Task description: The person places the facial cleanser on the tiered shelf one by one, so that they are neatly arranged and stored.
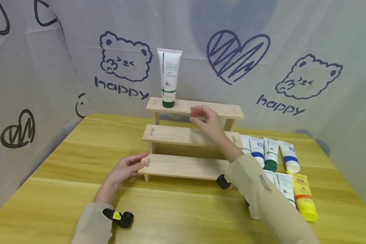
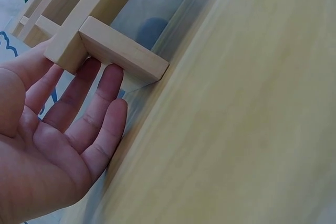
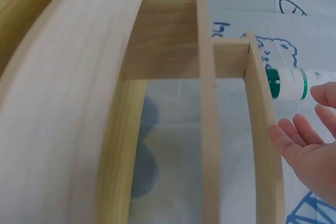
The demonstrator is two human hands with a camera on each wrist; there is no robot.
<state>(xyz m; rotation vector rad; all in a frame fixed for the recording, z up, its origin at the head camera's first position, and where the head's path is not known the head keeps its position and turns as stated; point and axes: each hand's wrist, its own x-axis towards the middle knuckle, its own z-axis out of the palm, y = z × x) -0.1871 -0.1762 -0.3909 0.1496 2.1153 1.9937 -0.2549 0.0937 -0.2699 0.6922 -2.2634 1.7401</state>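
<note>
A three-tier wooden display rack (image 1: 183,165) stands on the table. At the left end of its lowest step, my left hand (image 1: 123,171) holds the board; the left wrist view shows the thumb on the board and fingertips under it by the leg (image 2: 123,48). One white tube with a green cap (image 1: 169,76) stands cap down on the left part of the top step. To its right, my right hand (image 1: 209,122) hovers at the top step with loosely bent fingers and nothing between them. In the right wrist view, that hand (image 3: 315,153) is just below the tube (image 3: 291,83).
Right of the rack lie several tubes: white ones with blue caps (image 1: 289,157), one with a green cap (image 1: 271,154), white ones nearer (image 1: 285,184) and a yellow one (image 1: 305,198). A patterned cloth (image 1: 183,27) hangs behind the wooden table (image 1: 170,213).
</note>
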